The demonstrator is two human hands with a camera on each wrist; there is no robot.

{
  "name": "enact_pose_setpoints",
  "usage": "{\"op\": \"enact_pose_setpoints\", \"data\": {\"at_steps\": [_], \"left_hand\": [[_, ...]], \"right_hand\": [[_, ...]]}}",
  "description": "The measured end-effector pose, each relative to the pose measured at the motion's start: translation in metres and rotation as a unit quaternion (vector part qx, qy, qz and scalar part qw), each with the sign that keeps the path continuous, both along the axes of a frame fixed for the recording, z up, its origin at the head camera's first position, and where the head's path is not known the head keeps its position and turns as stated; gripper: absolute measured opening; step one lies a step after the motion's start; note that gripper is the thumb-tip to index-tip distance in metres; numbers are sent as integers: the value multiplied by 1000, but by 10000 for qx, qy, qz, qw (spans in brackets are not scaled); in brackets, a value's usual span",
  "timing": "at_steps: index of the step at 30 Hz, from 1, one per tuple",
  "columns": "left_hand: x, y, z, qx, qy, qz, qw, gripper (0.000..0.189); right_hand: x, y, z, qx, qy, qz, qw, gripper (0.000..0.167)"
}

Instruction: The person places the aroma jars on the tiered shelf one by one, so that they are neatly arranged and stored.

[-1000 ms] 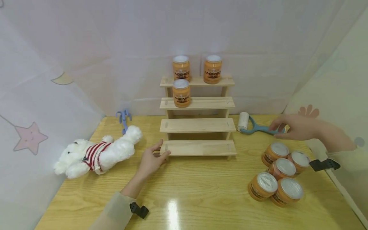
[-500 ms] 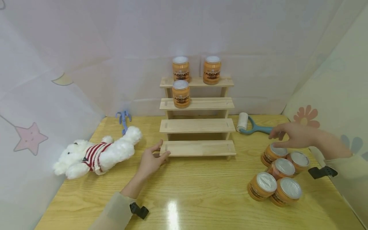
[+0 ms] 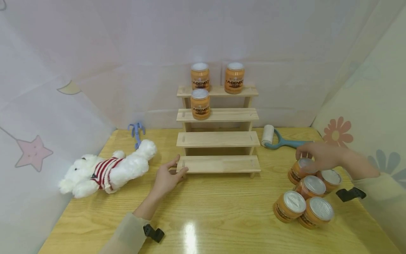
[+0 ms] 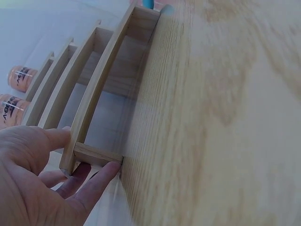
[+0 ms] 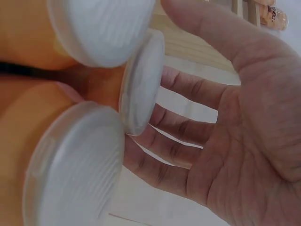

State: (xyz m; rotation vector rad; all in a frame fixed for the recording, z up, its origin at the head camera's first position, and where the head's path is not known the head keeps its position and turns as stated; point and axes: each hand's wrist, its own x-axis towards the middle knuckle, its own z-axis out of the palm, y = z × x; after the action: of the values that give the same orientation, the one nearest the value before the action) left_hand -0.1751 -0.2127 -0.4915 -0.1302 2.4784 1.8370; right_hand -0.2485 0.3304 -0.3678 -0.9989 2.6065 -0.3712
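A stepped wooden display rack (image 3: 218,139) stands mid-table, with two orange jars (image 3: 234,78) on its top step and one jar (image 3: 200,104) on the step below. My left hand (image 3: 168,178) grips the left end of the lowest step; in the left wrist view its thumb (image 4: 59,137) is on the board and fingers reach the side support. At the right, my right hand (image 3: 325,157) is over the rearmost jar (image 3: 296,171) of a cluster. In the right wrist view, its fingers (image 5: 183,125) extend behind a white lid (image 5: 143,82), thumb apart from it.
Other clustered jars (image 3: 289,206) stand close together in front of the right hand. Behind them lies a blue-handled lint roller (image 3: 282,141). To the left are a white plush bear (image 3: 108,171) in a striped top and a small blue-purple pronged object (image 3: 136,134). Fabric walls enclose the table.
My right hand has come down and toward me, from above the roller handle to the rearmost jar. The left hand has stayed at the rack.
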Motion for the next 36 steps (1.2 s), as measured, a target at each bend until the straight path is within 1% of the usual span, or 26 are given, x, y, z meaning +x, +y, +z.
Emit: {"op": "enact_pose_setpoints", "data": {"at_steps": [5, 9, 14, 17, 20, 23, 26, 33, 36], "left_hand": [[1, 0, 0, -6, 5, -20, 10000, 76], [1, 0, 1, -64, 38, -35, 10000, 76], [2, 0, 3, -75, 30, -30, 10000, 75], [2, 0, 4, -70, 57, -32, 10000, 75], [3, -1, 4, -55, 83, -45, 9999, 75], [3, -1, 4, -43, 109, -62, 9999, 76], [3, -2, 3, -40, 108, -66, 9999, 76], [1, -2, 2, -45, 89, -53, 9999, 75], [2, -1, 2, -36, 59, -46, 10000, 75]], "right_hand": [[-1, -4, -2, 190, -69, -195, 9996, 28], [-2, -4, -6, 245, 75, -208, 9995, 28], [-4, -2, -7, -22, 494, -88, 9987, 30], [-6, -1, -4, -184, 678, -139, 9974, 33], [-9, -1, 2, -293, 685, -179, 9971, 35], [-13, -3, 9, -407, 758, -54, 9963, 36], [-18, -7, 17, -379, 917, 12, 9951, 37], [-27, -22, 44, -267, 1065, 89, 9939, 39], [-33, -28, 54, -285, 1165, 249, 9925, 38]]}}
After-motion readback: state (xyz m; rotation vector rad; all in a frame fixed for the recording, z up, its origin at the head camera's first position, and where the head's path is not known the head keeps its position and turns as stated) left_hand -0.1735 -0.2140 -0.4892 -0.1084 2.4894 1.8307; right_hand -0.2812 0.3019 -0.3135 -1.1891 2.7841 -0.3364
